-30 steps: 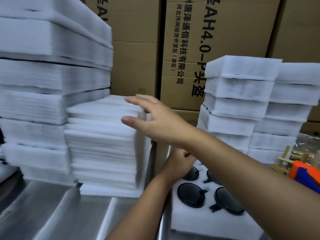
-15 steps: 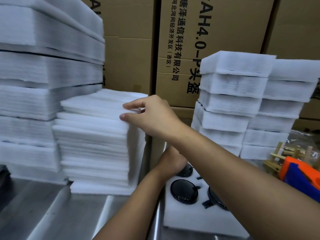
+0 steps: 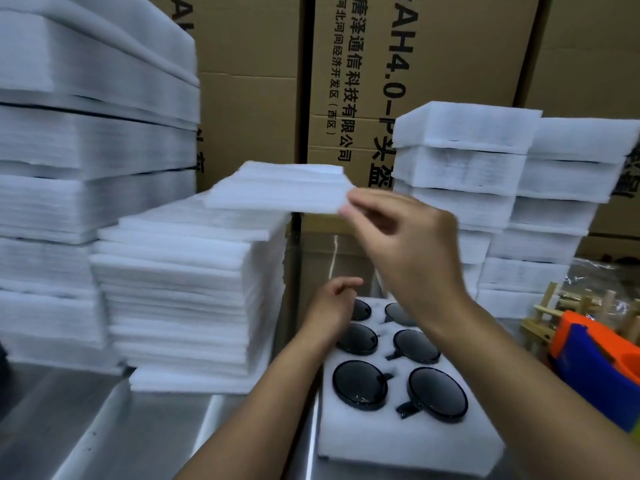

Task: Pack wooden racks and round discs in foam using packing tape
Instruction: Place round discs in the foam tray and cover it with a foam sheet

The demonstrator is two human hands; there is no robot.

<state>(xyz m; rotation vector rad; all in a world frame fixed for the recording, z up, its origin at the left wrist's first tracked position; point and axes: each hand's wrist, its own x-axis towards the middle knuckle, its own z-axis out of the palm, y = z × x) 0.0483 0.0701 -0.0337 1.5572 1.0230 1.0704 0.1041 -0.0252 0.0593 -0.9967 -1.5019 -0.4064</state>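
Our right hand (image 3: 405, 244), reaching forward, pinches a foam sheet (image 3: 277, 192) above the stack (image 3: 187, 289), while our left hand (image 3: 332, 303) rests loosely curled on the foam tray (image 3: 398, 445).

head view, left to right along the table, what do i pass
tall stack of thick white foam blocks, stack of thin white foam sheets, white foam tray holding round black discs, orange and blue tape dispenser

Even indoor light, slight motion blur
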